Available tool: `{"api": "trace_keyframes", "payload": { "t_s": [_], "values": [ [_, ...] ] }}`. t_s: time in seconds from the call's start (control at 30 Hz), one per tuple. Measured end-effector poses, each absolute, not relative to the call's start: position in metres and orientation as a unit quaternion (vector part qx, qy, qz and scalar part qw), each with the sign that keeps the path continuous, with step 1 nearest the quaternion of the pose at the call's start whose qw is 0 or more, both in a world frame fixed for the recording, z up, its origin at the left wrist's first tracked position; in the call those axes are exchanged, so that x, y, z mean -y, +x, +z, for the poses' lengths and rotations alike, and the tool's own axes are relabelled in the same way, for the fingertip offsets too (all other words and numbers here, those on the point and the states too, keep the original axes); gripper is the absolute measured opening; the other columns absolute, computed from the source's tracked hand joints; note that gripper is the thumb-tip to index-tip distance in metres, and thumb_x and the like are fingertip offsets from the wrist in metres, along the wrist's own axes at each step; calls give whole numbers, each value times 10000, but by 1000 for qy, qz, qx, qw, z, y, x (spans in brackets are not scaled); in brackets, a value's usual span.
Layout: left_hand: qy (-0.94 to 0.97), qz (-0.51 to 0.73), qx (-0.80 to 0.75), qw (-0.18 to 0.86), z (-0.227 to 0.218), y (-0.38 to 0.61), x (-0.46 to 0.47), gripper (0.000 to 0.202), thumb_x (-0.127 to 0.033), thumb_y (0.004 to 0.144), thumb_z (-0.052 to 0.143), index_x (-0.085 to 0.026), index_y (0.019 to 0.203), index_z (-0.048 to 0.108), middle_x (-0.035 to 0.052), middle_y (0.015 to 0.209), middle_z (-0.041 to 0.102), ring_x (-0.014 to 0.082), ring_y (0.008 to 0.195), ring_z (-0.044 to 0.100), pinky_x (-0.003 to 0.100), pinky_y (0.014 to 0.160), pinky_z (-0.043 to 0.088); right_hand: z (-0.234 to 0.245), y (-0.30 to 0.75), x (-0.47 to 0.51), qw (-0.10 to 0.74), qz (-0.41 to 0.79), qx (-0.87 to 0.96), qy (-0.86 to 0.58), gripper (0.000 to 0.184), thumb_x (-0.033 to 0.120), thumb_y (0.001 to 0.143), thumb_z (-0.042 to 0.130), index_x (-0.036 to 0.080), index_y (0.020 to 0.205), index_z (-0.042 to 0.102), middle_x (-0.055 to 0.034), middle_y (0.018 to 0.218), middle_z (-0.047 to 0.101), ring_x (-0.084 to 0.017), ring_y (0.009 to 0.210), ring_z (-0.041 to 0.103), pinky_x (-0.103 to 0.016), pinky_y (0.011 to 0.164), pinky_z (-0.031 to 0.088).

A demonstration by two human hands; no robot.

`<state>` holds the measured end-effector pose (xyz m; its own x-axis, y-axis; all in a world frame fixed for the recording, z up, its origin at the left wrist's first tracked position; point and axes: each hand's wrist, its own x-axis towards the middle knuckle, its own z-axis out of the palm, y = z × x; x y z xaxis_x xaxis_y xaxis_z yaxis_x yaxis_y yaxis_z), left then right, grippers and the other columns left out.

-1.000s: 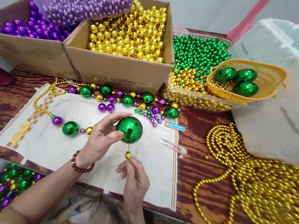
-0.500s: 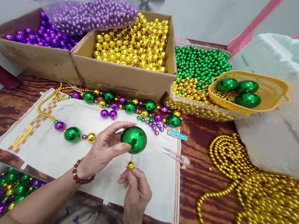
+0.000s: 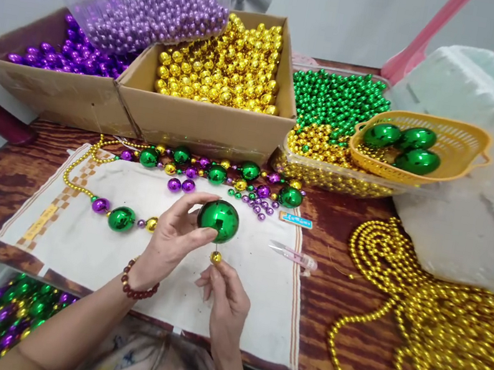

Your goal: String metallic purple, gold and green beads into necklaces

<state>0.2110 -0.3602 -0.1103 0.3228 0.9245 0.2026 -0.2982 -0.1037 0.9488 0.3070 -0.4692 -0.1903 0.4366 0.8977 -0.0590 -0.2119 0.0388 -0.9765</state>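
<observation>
My left hand (image 3: 176,239) grips a large shiny green ball (image 3: 219,221) between thumb and fingers, above the white cloth. Just below it, my right hand (image 3: 227,302) pinches a small gold bead (image 3: 215,257). A thin needle-like line runs from the gold bead up to the underside of the green ball. Beside my left wrist, a bead strand (image 3: 121,219) of green, purple and gold lies on the cloth and loops round to the back. Two loose purple beads (image 3: 180,185) and a cluster of small lilac beads (image 3: 262,206) rest behind my hands.
Cardboard boxes of purple beads and gold beads (image 3: 213,72) stand at the back. Right of them are a tub of green and gold beads (image 3: 336,105) and a yellow basket (image 3: 466,149). Small snips (image 3: 294,256) lie on the cloth's right edge. Gold bead chains (image 3: 461,347) cover the right side.
Both hands have moved slightly up and left in the view with the green ball and gold bead. The gap between ball and bead looks a little smaller. The camera view has shifted slightly.
</observation>
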Motion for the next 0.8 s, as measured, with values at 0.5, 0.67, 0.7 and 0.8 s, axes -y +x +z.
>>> {"api": "trace_keyframes", "payload": {
  "t_s": [0.5, 0.67, 0.7, 0.8],
  "values": [
    [533, 510, -279, 614, -111, 216, 362, 355, -303, 839, 722, -287, 1190, 668, 51, 1132, 651, 158, 929, 624, 247, 793, 549, -189, 310, 477, 672, 383, 319, -548, 172, 266, 897, 634, 165, 787, 719, -36, 641, 697, -143, 507, 615, -249, 465, 435],
    [488, 494, -289, 659, -109, 216, 356, 352, -314, 801, 756, -272, 1144, 689, 44, 1079, 665, 144, 886, 622, 224, 726, 542, -186, 306, 482, 668, 394, 273, -569, 181, 283, 891, 635, 151, 794, 713, -40, 624, 690, -160, 479, 646, -240, 429, 435],
    [481, 490, -295, 664, -109, 216, 355, 357, -319, 793, 763, -267, 1138, 688, 46, 1076, 665, 148, 886, 623, 230, 727, 543, -185, 304, 482, 669, 394, 262, -573, 187, 291, 888, 638, 148, 791, 709, -42, 619, 688, -165, 480, 650, -242, 430, 442],
    [464, 490, -306, 671, -109, 217, 353, 373, -353, 780, 770, -254, 1128, 682, 59, 1095, 655, 160, 900, 621, 265, 759, 555, -185, 297, 482, 676, 398, 243, -571, 197, 305, 887, 641, 148, 786, 701, -42, 622, 690, -168, 489, 655, -249, 444, 474]
  ]
}}
